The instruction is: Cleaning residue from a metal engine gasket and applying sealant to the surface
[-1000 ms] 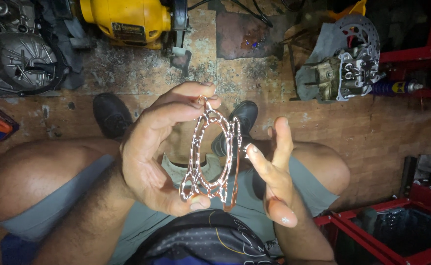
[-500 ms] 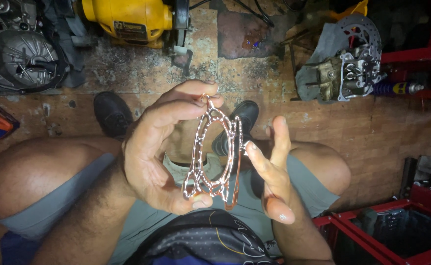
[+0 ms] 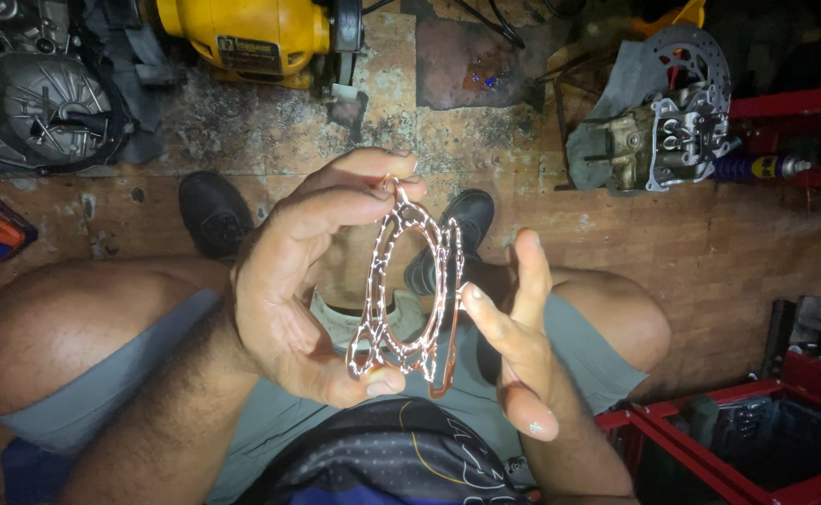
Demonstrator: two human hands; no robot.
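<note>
Two hands, one item in hand, head view only. I log my left hand (image 3: 289,299) curled around a thin metal gasket (image 3: 410,290), thumb pinching its near end and fingertips hooked over its far tip, so the piece stands upright between my knees, above the grey shorts (image 3: 336,421). My right hand (image 3: 513,346) is flat and spread, fingers extended, its index side just touching the gasket's right edge; it grips nothing. Gasket: coppery-pink sheen, lace-like outline with one large oval opening and smaller holes, edges thin and wavy. Progress, as I judge it: the gasket is already free of any engine part and lifted for inspection; seating it anywhere is not yet done. Surroundings: worn wooden floor (image 3: 728,262), scuffed and stained; black shoes (image 3: 214,215) far of the knees; yellow machine (image 3: 252,33) far left; round engine cover (image 3: 36,93) at the far-left corner; grey cylinder head (image 3: 672,131) far right; red metal frame (image 3: 756,440) near right.
</note>
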